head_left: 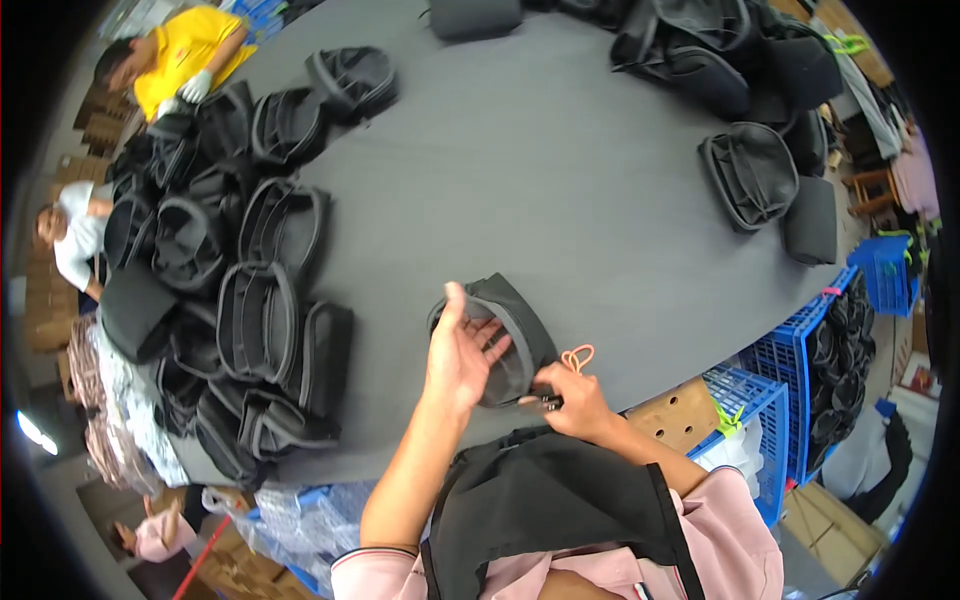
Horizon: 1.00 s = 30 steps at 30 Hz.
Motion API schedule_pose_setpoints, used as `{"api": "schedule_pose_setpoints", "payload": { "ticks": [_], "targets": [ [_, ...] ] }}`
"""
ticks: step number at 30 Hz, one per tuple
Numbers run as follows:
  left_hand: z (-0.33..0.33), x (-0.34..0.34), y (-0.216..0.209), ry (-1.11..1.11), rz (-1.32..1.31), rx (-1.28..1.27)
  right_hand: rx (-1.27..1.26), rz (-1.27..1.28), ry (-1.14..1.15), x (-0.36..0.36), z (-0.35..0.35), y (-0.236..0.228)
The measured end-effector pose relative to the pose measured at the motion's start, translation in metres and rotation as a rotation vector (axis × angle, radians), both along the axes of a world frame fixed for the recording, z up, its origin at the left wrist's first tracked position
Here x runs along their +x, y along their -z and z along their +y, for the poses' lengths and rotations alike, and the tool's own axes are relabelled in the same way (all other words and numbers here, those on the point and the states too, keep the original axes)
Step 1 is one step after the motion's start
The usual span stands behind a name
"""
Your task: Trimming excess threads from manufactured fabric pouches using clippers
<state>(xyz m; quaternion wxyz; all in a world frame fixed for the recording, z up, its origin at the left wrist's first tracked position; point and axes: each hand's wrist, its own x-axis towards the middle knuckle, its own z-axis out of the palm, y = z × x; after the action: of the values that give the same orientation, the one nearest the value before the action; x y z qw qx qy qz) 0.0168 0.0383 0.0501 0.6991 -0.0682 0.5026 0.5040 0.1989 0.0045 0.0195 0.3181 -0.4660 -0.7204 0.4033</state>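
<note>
A black fabric pouch [531, 316] with a rounded opening lies on the grey table directly ahead of me, its opening turned toward my left. My left hand [462, 355] reaches into that opening, fingers spread and thumb up outside the rim. At the pouch's near right corner, my right hand [577, 402] is closed around a small dark tool [550, 402], mostly hidden by the fingers. An orange cord loop [578, 357] sticks up from this hand. What the tool's tip touches is too small to tell.
Many similar black pouches [258, 320] are heaped along the table's left side. More pouches [752, 178] lie at the far right. Blue crates [800, 390] stand by the right table edge. A co-worker in yellow [195, 50] handles pouches at the far left.
</note>
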Motion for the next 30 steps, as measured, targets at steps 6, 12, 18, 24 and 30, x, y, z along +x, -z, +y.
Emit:
{"api": "schedule_pose_setpoints", "payload": {
  "ticks": [6,12,18,24,30],
  "targets": [
    [-0.016,0.011,0.006,0.204,0.509,0.037,-0.512,0.517,0.246,-0.019,0.039,-0.013],
    [-0.047,0.04,-0.012,0.636,1.14,0.358,-0.79,0.506,0.119,-0.021,0.067,-0.021],
    [-0.059,0.02,-0.006,0.628,1.301,0.528,-0.9,0.713,0.126,-0.02,0.043,-0.019],
    [-0.056,0.027,0.014,0.419,1.295,0.239,-0.891,0.667,0.22,-0.028,0.018,-0.002],
    [-0.053,0.029,0.025,0.399,1.238,0.174,-0.932,0.739,0.365,-0.013,0.016,0.01]
  ]
}}
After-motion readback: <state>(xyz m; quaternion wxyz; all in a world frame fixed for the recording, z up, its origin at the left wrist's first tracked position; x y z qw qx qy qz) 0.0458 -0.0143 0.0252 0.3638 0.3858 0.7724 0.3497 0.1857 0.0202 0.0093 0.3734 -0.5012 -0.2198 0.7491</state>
